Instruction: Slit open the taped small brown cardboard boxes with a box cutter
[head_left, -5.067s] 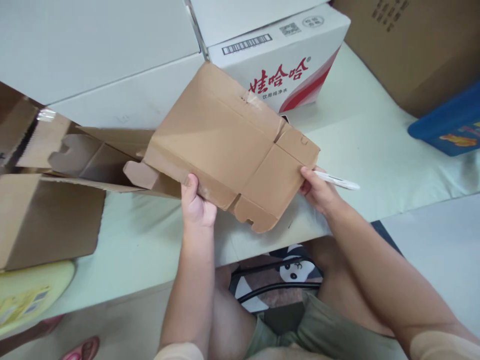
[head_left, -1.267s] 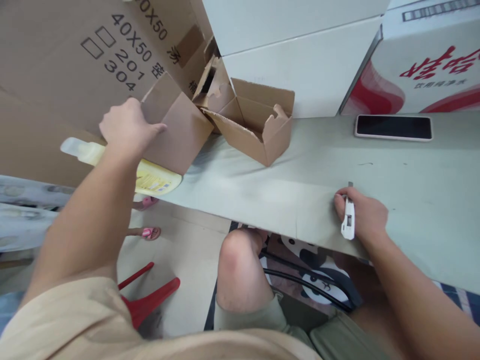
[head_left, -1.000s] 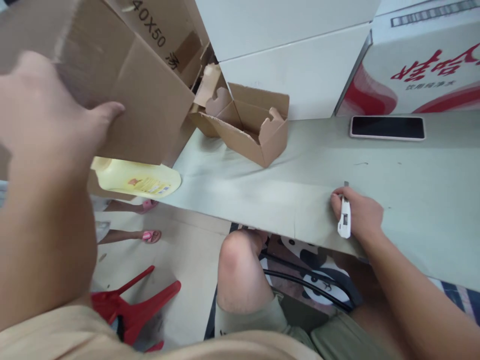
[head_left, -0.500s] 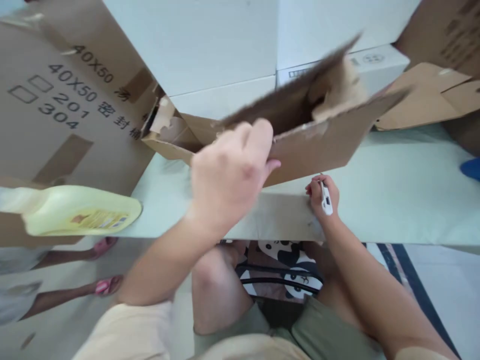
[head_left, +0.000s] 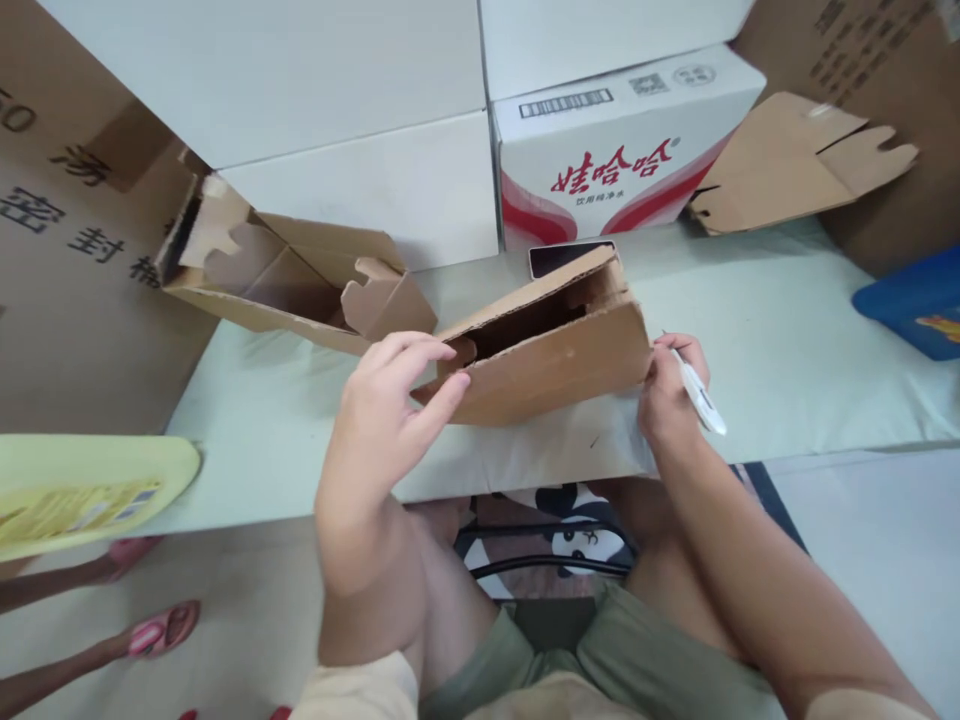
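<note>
A small brown cardboard box point(head_left: 559, 365), its top open, rests on the cloth-covered table in front of me. My left hand point(head_left: 390, 410) is at the box's left end, thumb and fingers apart around its near corner; whether the fingertips touch it is hard to tell. At the other end, my right hand point(head_left: 671, 390) is closed around a white utility knife point(head_left: 702, 396), whose thin tip shows above the fingers. These fingers are close against the right edge of the box. Another open cardboard box point(head_left: 300, 285) with notched flaps lies behind my left hand.
White cartons point(head_left: 360, 190) and a red-and-white carton point(head_left: 600, 170) line the back. A dark phone-like object point(head_left: 562, 258) lies before them. Flattened cardboard point(head_left: 795, 165) and a blue container point(head_left: 915, 300) are right; a yellow bottle point(head_left: 97, 490) is left. Another person's slippered feet point(head_left: 161, 630) show below.
The small box has come down from a tilted, raised position onto the table. My left hand has loosened from its edge and moved left. My right hand, with the knife, is now against its right end.
</note>
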